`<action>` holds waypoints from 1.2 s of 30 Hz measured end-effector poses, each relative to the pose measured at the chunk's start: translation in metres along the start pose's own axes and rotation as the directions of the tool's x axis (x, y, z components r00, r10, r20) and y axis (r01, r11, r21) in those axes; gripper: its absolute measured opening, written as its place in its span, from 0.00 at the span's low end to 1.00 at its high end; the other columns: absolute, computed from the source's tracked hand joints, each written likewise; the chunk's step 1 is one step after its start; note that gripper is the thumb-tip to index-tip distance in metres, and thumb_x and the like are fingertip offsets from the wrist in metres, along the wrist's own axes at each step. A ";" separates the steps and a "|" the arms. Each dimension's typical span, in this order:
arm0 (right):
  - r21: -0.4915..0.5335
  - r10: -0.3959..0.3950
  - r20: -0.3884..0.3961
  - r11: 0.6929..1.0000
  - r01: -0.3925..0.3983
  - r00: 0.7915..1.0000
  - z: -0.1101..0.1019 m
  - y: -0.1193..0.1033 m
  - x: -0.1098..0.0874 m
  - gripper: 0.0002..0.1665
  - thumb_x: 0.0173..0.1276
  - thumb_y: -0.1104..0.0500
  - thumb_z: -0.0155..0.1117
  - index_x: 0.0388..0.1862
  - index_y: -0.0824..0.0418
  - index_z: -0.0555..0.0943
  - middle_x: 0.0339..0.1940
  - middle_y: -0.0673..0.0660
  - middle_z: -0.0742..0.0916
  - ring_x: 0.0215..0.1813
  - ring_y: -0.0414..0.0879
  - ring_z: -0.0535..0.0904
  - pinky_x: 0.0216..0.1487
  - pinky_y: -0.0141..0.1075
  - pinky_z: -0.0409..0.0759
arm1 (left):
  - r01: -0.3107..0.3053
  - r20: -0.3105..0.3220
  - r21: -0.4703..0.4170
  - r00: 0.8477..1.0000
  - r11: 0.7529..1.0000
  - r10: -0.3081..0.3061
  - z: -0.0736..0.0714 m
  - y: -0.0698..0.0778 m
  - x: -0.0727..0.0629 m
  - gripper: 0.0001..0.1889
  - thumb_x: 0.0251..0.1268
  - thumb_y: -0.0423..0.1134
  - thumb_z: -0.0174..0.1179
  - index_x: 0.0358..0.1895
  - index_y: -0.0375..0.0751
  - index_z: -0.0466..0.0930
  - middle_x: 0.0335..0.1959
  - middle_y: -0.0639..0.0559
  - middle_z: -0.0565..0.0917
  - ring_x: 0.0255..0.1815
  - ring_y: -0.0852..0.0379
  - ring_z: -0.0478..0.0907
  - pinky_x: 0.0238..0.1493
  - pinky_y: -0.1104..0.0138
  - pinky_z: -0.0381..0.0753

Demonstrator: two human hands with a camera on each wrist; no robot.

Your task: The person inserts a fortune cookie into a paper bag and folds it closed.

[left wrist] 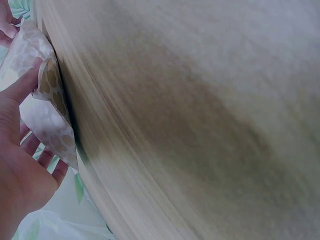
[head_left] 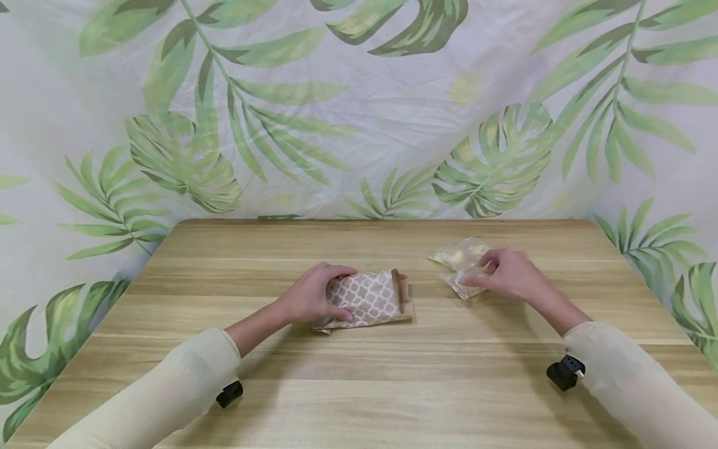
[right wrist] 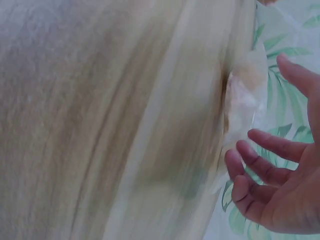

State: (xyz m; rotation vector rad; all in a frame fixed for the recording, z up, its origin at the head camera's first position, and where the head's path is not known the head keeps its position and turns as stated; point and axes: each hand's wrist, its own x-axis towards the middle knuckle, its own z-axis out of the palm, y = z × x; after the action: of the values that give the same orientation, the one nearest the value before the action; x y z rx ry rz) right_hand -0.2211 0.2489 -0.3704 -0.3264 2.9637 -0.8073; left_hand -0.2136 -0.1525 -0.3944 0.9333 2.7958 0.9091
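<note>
My left hand [head_left: 310,293] grips the left end of a brown paper bag [head_left: 367,296] with a white lattice pattern, thumb on the near side and fingers round the far side. The bag lies on its side, its brown folded edge facing right. In the left wrist view the thumb presses on the patterned paper [left wrist: 50,85]. My right hand [head_left: 510,274] is over two small clear packets, thumb and fingers spread apart. The farther packet [head_left: 457,254] has pale yellowish pieces in it; the nearer packet [head_left: 457,287] is partly under the fingers. In the right wrist view, loosely bent fingers [right wrist: 272,150] are beside a clear packet [right wrist: 242,102].
Everything lies on a wood-grain table [head_left: 359,374], its far edge close to a leaf-print cloth [head_left: 314,137]. Small black devices [head_left: 565,373] hang under both sleeves at the wrists.
</note>
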 end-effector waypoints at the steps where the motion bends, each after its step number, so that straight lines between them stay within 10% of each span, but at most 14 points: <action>1: -0.015 0.015 0.013 1.000 -0.015 1.000 0.001 -0.001 0.000 0.41 0.57 0.35 0.78 0.48 0.71 0.84 0.36 0.61 0.87 0.40 0.53 0.82 0.39 0.43 0.79 | 0.000 0.000 0.000 1.000 1.000 0.000 0.000 0.000 0.000 0.46 0.43 0.46 0.86 0.69 0.36 0.77 0.61 0.44 0.83 0.56 0.48 0.77 0.60 0.51 0.78; 11: -0.129 0.081 0.067 0.989 -0.072 0.995 0.011 -0.011 -0.004 0.62 0.48 0.22 0.76 0.63 0.71 0.78 0.49 0.68 0.86 0.47 0.59 0.82 0.41 0.51 0.81 | -0.006 -0.003 -0.001 1.000 1.000 0.006 0.001 0.000 0.000 0.46 0.42 0.46 0.86 0.68 0.35 0.77 0.61 0.44 0.83 0.55 0.48 0.77 0.59 0.52 0.78; 36: -0.076 -0.094 0.077 0.992 0.100 0.993 0.011 -0.021 -0.016 0.54 0.44 0.40 0.87 0.60 0.75 0.79 0.50 0.71 0.85 0.50 0.62 0.82 0.47 0.54 0.81 | -0.017 -0.014 -0.006 1.000 1.000 0.017 0.004 -0.002 -0.001 0.44 0.42 0.47 0.86 0.66 0.36 0.79 0.60 0.44 0.83 0.55 0.48 0.77 0.59 0.51 0.77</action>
State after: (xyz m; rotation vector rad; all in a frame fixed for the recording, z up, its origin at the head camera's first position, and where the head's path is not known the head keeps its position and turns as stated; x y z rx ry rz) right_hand -0.2006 0.2294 -0.3696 -0.4977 2.9359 -0.6706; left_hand -0.2133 -0.1525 -0.3985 0.9550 2.7989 0.9301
